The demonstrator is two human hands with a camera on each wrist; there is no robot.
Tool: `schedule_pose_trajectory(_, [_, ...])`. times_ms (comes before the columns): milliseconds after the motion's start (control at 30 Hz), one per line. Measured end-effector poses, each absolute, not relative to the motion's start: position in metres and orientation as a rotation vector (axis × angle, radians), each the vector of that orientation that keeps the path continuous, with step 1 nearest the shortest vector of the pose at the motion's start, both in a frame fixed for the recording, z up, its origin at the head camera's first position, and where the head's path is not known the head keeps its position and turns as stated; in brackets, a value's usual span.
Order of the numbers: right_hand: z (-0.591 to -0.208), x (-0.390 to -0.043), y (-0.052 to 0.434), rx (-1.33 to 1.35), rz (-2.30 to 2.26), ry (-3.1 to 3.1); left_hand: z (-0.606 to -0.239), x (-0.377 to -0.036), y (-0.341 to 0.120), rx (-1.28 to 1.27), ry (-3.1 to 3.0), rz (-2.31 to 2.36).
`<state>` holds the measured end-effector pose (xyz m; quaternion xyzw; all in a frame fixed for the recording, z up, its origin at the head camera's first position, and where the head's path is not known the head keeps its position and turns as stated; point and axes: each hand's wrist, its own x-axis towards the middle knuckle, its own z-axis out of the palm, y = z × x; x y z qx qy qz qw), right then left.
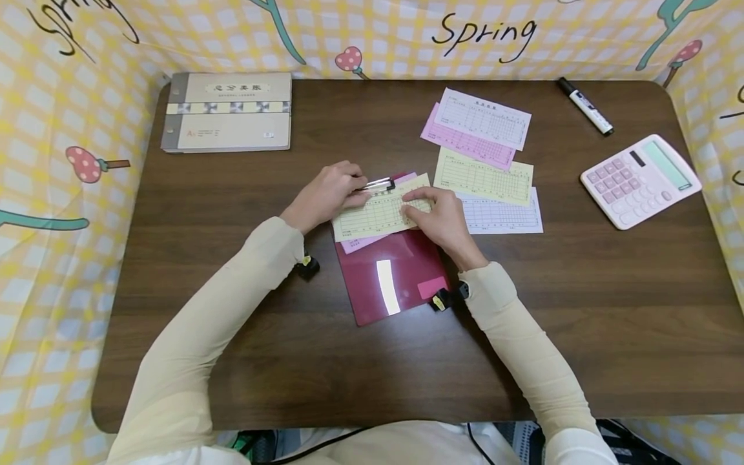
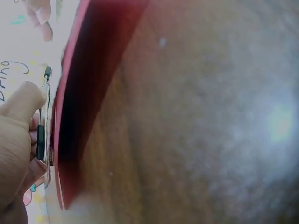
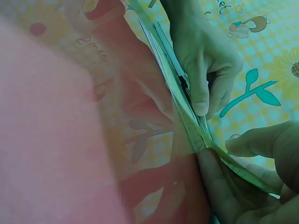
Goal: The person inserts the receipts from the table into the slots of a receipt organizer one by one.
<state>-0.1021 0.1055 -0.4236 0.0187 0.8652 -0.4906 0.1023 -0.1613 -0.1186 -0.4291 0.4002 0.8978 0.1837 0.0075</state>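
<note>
A dark red clipboard [image 1: 372, 284] lies slightly turned at the middle of the table, a pink label near its lower right corner. Across its upper part is a yellow printed slip [image 1: 372, 218], with a pink slip [image 1: 358, 245] showing beneath. My left hand [image 1: 327, 197] holds the metal clip [image 2: 42, 116] at the top, the thumb pressing on it in the left wrist view. My right hand [image 1: 444, 221] has the yellow slip's right end between its thumb and fingers; in the right wrist view the slip [image 3: 238, 170] bends there. The clip's grip on the slips is hard to see.
Overlapping white, pink and yellow slips [image 1: 482, 174] lie just right of the clipboard. A grey ledger book [image 1: 232, 129] sits at the back left. Toward the right are a black-and-white marker [image 1: 587, 108] and a pale pink calculator [image 1: 630, 184]. Checked cloth [image 1: 232, 32] walls the table.
</note>
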Motion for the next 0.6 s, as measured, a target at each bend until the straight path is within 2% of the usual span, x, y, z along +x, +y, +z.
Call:
schedule_pose_trajectory(333, [-0.426, -0.103, 0.097, 0.031, -1.522, 2.460, -0.432, -0.158, -0.118, 1.298, 2.840, 0.554])
schedule_pose_trajectory(600, [-0.428, -0.100, 0.096, -0.112, -1.347, 2.680, -0.432, -0.155, -0.118, 1.267, 2.879, 0.583])
